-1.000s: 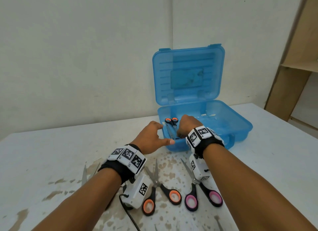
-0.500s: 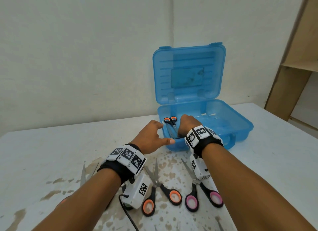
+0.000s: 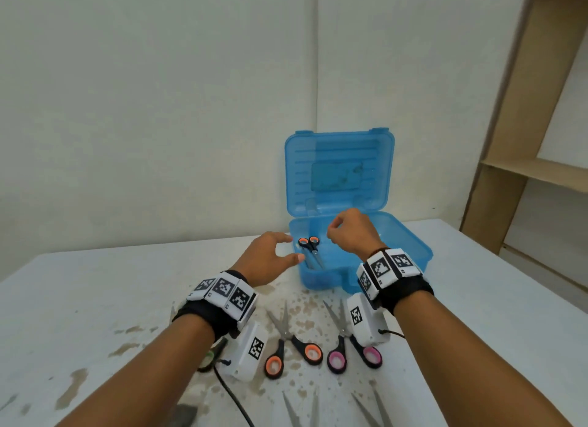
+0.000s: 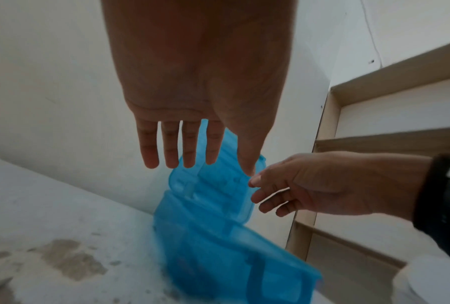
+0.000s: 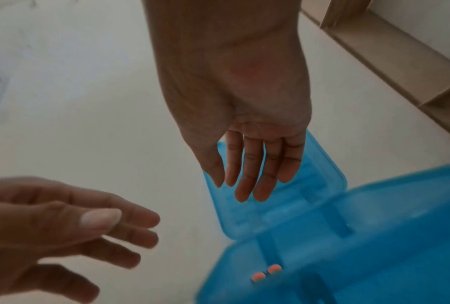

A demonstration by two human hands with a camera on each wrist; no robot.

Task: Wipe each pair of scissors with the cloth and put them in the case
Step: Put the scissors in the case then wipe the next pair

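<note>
The blue plastic case (image 3: pixel 413 246) stands open on the white table, its lid upright. A small pair of scissors (image 3: pixel 310 251) with black-and-orange handles lies inside at the left, and its handles (image 5: pixel 266 273) show in the right wrist view. My right hand (image 3: pixel 350 232) hovers above the case, empty, with straight fingers (image 5: pixel 254 168). My left hand (image 3: pixel 270 256) floats at the case's left front corner, fingers (image 4: pixel 182 148) spread and holding nothing. Orange-handled scissors (image 3: pixel 292 347) and pink-handled scissors (image 3: pixel 353 347) lie on the table near my wrists.
A green-handled pair (image 3: pixel 208 358) is partly hidden under my left wrist. More scissor blades (image 3: pixel 299 407) poke in at the bottom edge. A grey scrap (image 3: pixel 184 417), perhaps the cloth, sits bottom left. The table is stained. A wooden shelf (image 3: pixel 525 172) stands at right.
My right hand has let go of the small scissors and risen out of the case; the scissors now lie inside. The left hand stays beside the case.
</note>
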